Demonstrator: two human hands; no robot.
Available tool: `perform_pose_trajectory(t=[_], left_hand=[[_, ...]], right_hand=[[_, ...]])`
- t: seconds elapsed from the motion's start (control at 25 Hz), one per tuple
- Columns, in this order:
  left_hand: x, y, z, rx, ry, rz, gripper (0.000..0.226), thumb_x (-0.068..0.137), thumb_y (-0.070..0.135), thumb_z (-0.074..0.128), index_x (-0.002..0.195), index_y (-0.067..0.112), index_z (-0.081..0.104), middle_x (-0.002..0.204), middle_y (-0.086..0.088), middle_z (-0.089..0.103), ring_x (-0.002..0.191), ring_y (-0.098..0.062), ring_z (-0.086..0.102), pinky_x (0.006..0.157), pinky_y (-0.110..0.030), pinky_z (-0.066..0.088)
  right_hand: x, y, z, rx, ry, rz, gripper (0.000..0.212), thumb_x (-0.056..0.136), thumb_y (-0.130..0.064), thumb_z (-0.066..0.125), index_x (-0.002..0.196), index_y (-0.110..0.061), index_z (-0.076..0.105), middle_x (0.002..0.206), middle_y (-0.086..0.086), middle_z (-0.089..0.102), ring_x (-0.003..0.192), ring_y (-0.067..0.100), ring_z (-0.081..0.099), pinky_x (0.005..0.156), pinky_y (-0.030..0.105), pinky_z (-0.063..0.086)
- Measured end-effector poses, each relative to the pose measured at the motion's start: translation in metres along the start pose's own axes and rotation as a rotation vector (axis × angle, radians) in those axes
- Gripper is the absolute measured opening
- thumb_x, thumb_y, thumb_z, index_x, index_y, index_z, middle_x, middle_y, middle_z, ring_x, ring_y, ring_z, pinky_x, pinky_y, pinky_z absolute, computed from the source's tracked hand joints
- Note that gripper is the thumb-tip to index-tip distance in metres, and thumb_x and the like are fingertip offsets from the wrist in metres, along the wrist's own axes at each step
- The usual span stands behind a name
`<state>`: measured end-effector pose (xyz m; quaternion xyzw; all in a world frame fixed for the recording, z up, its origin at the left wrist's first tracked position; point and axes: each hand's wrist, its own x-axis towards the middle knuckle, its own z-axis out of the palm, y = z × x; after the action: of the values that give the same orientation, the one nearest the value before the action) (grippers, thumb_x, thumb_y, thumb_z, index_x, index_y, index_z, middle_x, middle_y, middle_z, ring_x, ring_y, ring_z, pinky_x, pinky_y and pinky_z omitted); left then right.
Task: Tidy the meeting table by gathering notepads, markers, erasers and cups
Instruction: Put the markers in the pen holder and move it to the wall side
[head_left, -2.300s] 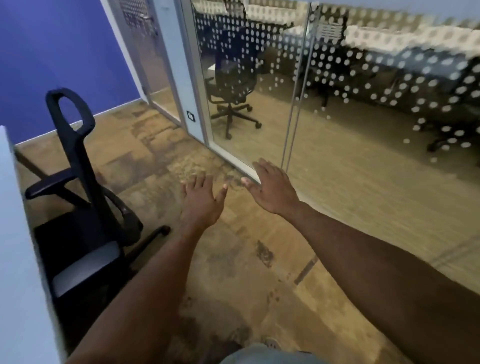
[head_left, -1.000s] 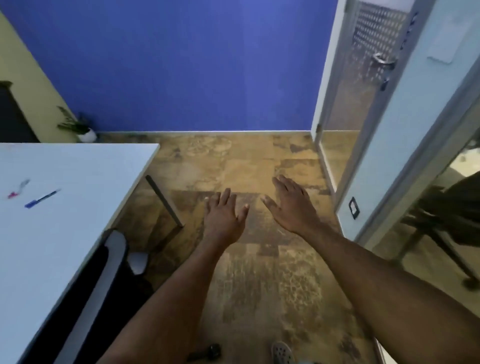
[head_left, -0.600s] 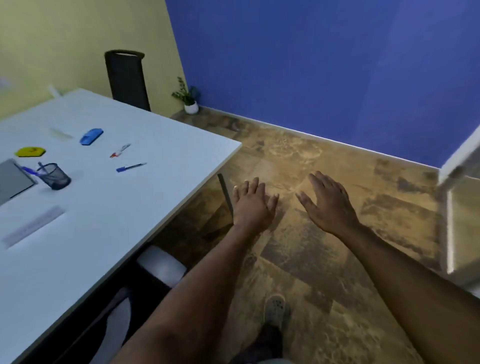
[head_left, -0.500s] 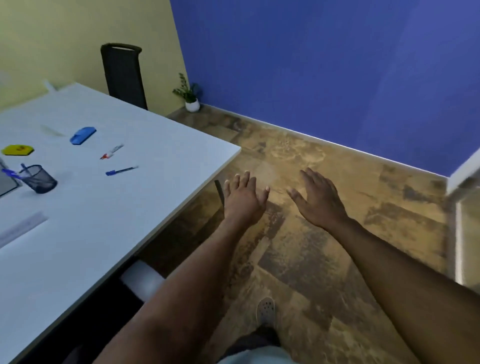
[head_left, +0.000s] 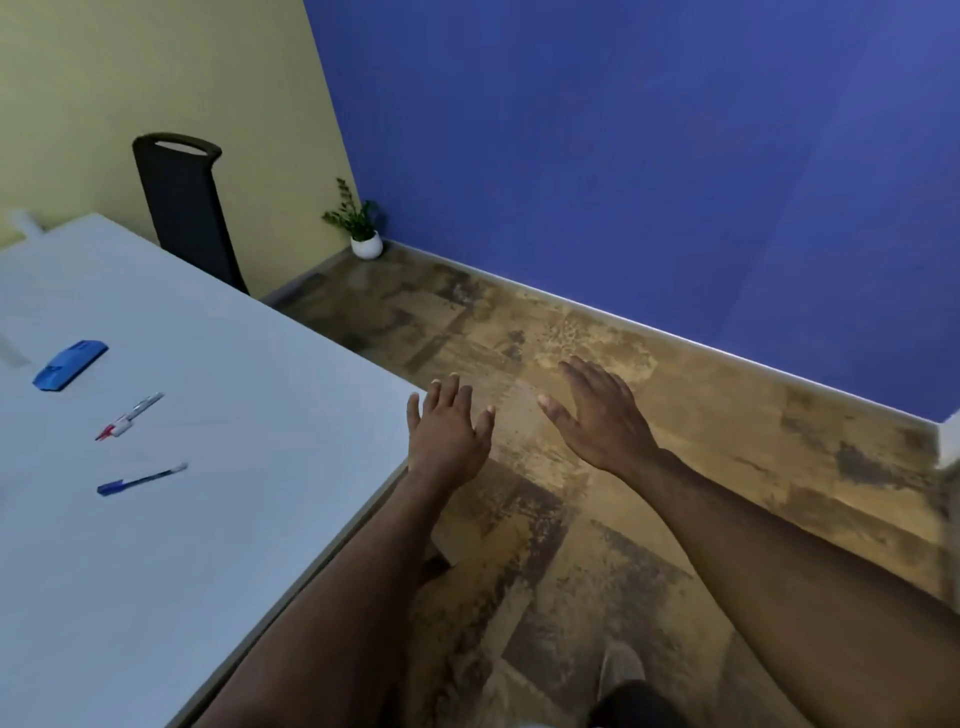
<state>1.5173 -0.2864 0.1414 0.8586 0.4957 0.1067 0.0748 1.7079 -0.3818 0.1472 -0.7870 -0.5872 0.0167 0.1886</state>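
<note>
A: What's on the table (head_left: 218, 519)?

B: A blue eraser (head_left: 70, 357) near its left edge, a red-capped marker (head_left: 130, 416) nearer the middle, and a blue-capped marker (head_left: 141, 478) just below that. All three lie flat on the white top, apart from one another.

A: And the hands?

B: Both arms are stretched forward, palms down. The left hand (head_left: 449, 434) hovers at the table's corner, fingers spread and holding nothing. The right hand (head_left: 602, 415) is over the floor (head_left: 649, 519), fingers loosely extended, also empty.

A: Any containers?

B: Only a small white pot with a plant (head_left: 363, 234), in the corner where the yellow and blue walls meet.

A: The rest of the room?

B: A black chair (head_left: 184, 208) at the table's far side, and mottled brown flooring.
</note>
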Motion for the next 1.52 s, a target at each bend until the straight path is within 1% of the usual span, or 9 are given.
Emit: perform_pose_trajectory(t=[0.32,0.52,0.68,0.84,1.04,1.12,1.28,1.44,1.52], left_hand=[[0.19,0.027,0.047,0.03,0.016,-0.211,0.066,0.096,0.061,0.018,0.149,0.023,0.029,0.161,-0.001,0.018,0.149,-0.024,0.009,0.117,-0.045,-0.006],[0.283,0.02,0.047,0.007,0.069,-0.389,0.067,0.096,0.06,0.017,0.15,0.021,0.029,0.161,-0.002,0.017,0.149,-0.022,0.008,0.117,-0.045,-0.005],[0.332,-0.014,0.039,0.034,0.145,-0.55,0.067,0.095,0.06,0.016,0.148,0.022,0.033,0.161,0.0,0.019,0.149,-0.022,0.008,0.117,-0.044,-0.005],[0.378,-0.071,0.038,0.013,0.215,-0.732,0.067,0.095,0.06,0.019,0.147,0.021,0.037,0.16,0.001,0.021,0.149,-0.02,0.009,0.118,-0.042,-0.004],[0.432,-0.147,0.037,0.012,0.237,-0.872,0.066,0.096,0.058,0.021,0.148,0.021,0.036,0.161,0.001,0.018,0.149,-0.018,0.007,0.117,-0.04,-0.008],[0.449,-0.173,0.028,0.03,0.257,-0.916,0.064,0.097,0.057,0.022,0.147,0.021,0.037,0.161,0.002,0.018,0.149,-0.018,0.008,0.117,-0.041,-0.007],[0.459,-0.215,0.013,0.093,0.27,-1.042,0.064,0.097,0.058,0.021,0.147,0.022,0.036,0.161,0.001,0.019,0.149,-0.019,0.007,0.118,-0.043,-0.004],[0.461,-0.259,0.009,0.081,0.262,-1.188,0.064,0.097,0.057,0.021,0.149,0.021,0.032,0.162,0.0,0.014,0.15,-0.019,0.004,0.118,-0.041,-0.005],[0.462,-0.282,0.008,0.099,0.262,-1.256,0.064,0.098,0.056,0.02,0.149,0.019,0.032,0.162,0.0,0.013,0.15,-0.02,0.003,0.118,-0.042,-0.005]], right_hand=[[0.218,0.092,0.033,0.036,-0.079,-0.179,0.079,0.089,-0.074,0.01,0.15,-0.024,0.022,0.159,0.001,0.024,0.146,0.02,0.02,0.116,0.042,0.013],[0.352,0.096,0.043,0.043,-0.191,-0.383,0.08,0.089,-0.073,0.01,0.15,-0.024,0.022,0.159,0.001,0.023,0.146,0.02,0.019,0.117,0.041,0.012],[0.434,0.058,0.066,0.1,-0.244,-0.537,0.083,0.087,-0.074,0.01,0.15,-0.022,0.024,0.159,0.001,0.024,0.146,0.019,0.02,0.118,0.039,0.012],[0.513,0.006,0.102,0.151,-0.279,-0.685,0.087,0.084,-0.074,0.009,0.151,-0.021,0.025,0.16,0.002,0.023,0.147,0.018,0.018,0.118,0.038,0.01],[0.598,-0.067,0.154,0.179,-0.347,-0.815,0.091,0.081,-0.077,0.004,0.151,-0.022,0.025,0.16,0.0,0.02,0.147,0.015,0.015,0.118,0.037,0.01],[0.629,-0.098,0.169,0.183,-0.369,-0.873,0.088,0.083,-0.075,0.007,0.151,-0.022,0.025,0.16,0.0,0.02,0.147,0.016,0.015,0.119,0.038,0.01],[0.668,-0.162,0.196,0.201,-0.412,-0.999,0.078,0.09,-0.069,0.016,0.151,-0.021,0.024,0.16,0.0,0.02,0.148,0.016,0.014,0.12,0.039,0.011],[0.694,-0.242,0.231,0.256,-0.492,-1.143,0.088,0.083,-0.074,0.004,0.152,-0.022,0.023,0.16,-0.001,0.02,0.148,0.016,0.015,0.121,0.039,0.011],[0.704,-0.284,0.249,0.281,-0.535,-1.238,0.088,0.083,-0.075,0.004,0.151,-0.023,0.024,0.16,-0.001,0.022,0.147,0.016,0.016,0.121,0.04,0.011]])
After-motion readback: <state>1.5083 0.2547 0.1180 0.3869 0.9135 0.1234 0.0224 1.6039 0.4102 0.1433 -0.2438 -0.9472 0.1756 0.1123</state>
